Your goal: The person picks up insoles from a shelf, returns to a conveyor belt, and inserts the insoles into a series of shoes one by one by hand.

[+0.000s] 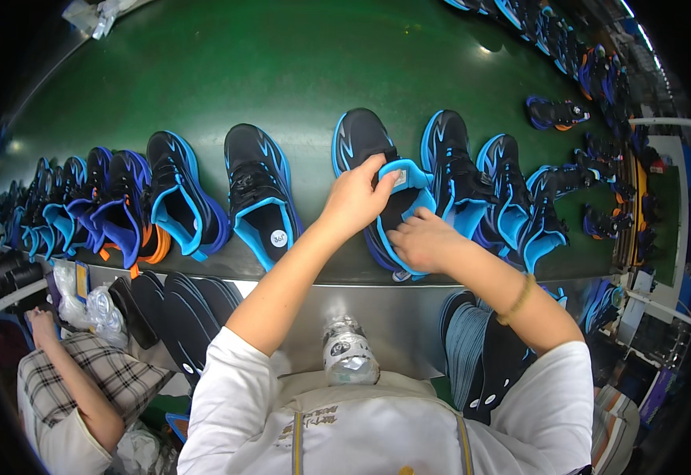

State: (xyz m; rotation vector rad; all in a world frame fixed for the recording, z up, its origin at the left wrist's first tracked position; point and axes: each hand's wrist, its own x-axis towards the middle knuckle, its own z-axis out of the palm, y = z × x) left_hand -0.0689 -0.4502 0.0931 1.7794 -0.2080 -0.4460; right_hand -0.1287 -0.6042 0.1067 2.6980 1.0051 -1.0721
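A black sneaker with blue trim (360,136) stands on the green work surface before me, toe pointing away. My left hand (360,193) pinches its raised tongue between thumb and fingers, and a small white label shows inside the tongue. The fingers of my right hand (425,240) reach into the shoe's opening near the heel. They are curled and partly hidden, so their grip is unclear. Left of this shoe stands a similar sneaker (256,184) with a dark insole and a round white sticker inside. Close by on the right is another black and blue sneaker (449,160).
Black insole stacks lie at left (197,309) and right (470,350) below the green surface (322,65). Between them stands a clear plastic bottle (350,353). More sneakers (126,196) line the left. Another person's arm (78,380) is at lower left.
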